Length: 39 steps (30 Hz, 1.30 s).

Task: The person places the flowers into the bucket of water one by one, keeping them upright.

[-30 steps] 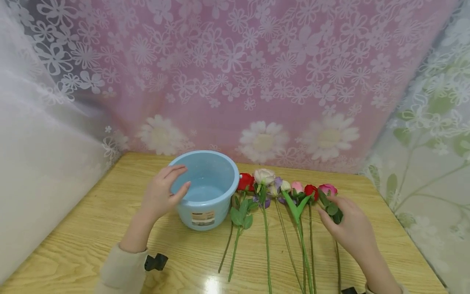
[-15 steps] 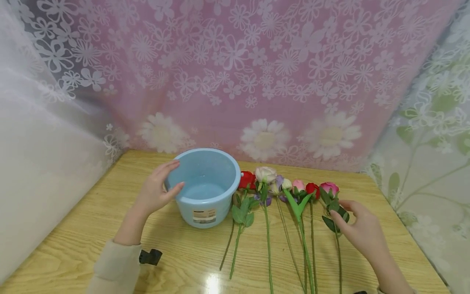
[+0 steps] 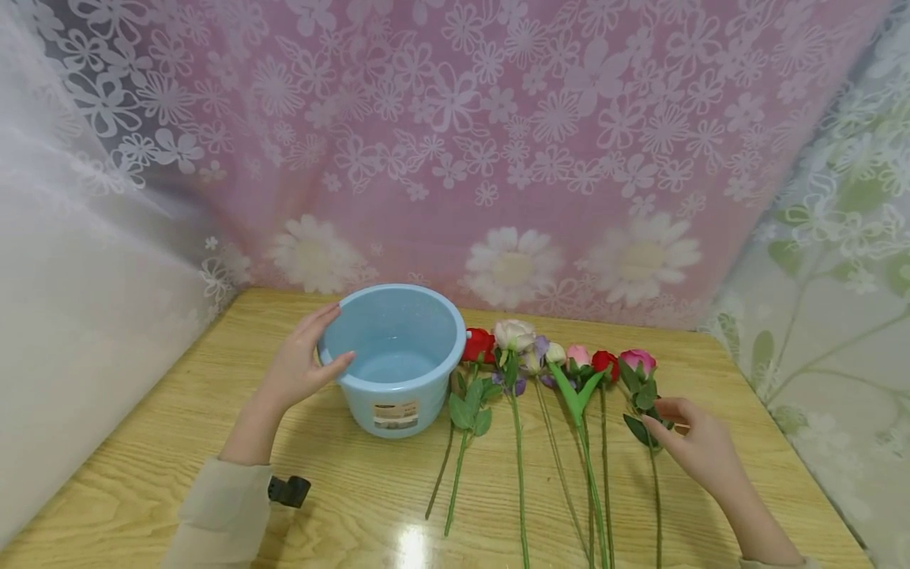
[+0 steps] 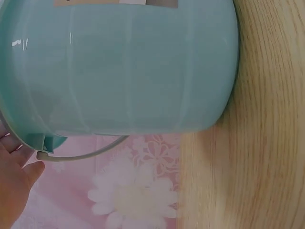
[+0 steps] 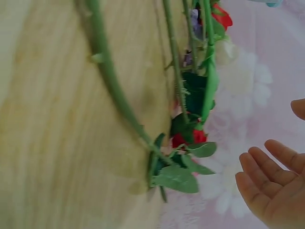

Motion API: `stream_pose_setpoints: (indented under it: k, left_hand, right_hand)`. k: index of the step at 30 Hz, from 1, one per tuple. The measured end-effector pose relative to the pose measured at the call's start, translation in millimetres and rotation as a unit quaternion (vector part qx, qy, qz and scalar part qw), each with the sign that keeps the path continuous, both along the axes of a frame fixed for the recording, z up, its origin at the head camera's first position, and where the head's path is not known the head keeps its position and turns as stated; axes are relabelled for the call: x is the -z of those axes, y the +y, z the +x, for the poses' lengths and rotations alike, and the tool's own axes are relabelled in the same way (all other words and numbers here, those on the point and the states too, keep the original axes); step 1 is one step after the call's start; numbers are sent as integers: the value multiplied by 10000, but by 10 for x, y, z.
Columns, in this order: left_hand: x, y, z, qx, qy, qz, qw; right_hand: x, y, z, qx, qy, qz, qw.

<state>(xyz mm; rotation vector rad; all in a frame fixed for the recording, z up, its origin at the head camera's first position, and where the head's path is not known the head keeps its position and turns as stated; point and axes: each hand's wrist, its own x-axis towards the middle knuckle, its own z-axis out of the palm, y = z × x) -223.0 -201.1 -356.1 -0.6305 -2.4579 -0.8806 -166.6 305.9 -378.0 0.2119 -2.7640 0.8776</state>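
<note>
A light blue plastic bucket [image 3: 394,403] with a paper label stands upright on the wooden table. At its left rim is my left hand [image 3: 298,367], fingers extended along the side. In the left wrist view the thumb lies beside the end of the bucket's handle [image 4: 86,156]; firm contact is hard to tell. Farther right, my right hand [image 3: 700,442] hovers by the leaves of a magenta rose [image 3: 637,362]. The right wrist view has its fingers [image 5: 267,176] loosely spread and apart from the leaves [image 5: 176,179], with nothing held.
Artificial flowers lie in a row right of the bucket, including a red rose [image 3: 479,345], a white rose [image 3: 514,336] and another red rose [image 3: 606,365], stems toward me. A pink floral curtain [image 3: 426,158] hangs behind the table [image 3: 341,514].
My left hand has moved left and down, from over the bucket's opening to its left rim. The right hand has drawn slightly right and down from the magenta rose's leaves.
</note>
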Motion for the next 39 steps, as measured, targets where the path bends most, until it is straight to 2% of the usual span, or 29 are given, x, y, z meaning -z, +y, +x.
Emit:
stream_pose_setpoints:
  k: [5,12,17,23,27,32,36,39]
  left_hand:
    - [2,-12,-8,-27,-489,-138,9987]
    - [-6,-54,-7,48,-892,-337,9954]
    - [5,-76,6,79,-1001,-452,9939]
    - [9,-81,11,100,-990,-557,9935]
    - [11,-89,9,64,-1126,-591,9919]
    - [10,-92,14,32,-1281,-629,9898]
    - [10,-97,22,41,-1321,-563,9896]
    - [14,-102,18,61,-1297,-497,9903]
  right_hand:
    - [82,75,10,29,-423,-165,9990]
    - [175,149,-18,63,-1015,-107,9948]
    - [238,194,-36,85,-1253,-87,9920]
    - [312,278,-56,103,-1328,30,9911]
    - [350,345,-58,-31,-1434,121,9896]
    - [375,397,-57,-92,-1798,244,9834]
    - [377,422,-68,-59,-2215,-224,9749]
    - [379,449,-83,-86,-2569,-843,9627]
